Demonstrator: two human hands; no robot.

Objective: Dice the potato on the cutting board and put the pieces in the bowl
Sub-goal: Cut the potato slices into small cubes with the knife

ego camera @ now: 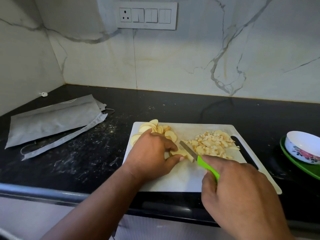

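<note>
Right hand (pixel 239 193) grips green knife handle (pixel 207 168); blade (pixel 187 150) lies across a small stack of slices under the left hand (pixel 152 153) fingertips. Just beyond the blade, right of it: heap of diced potato (pixel 213 142) blocks that side of the cutting board (pixel 187 181). Behind the left hand: fanned slices (pixel 152 129) crowd the board's far left corner. Board bare between the wrists, near edge. Further right of the grip, off the board: dark counter strip, then bowl (pixel 303 146) on green plate (pixel 297 163). Grey cloth (pixel 52 122) well left.
</note>
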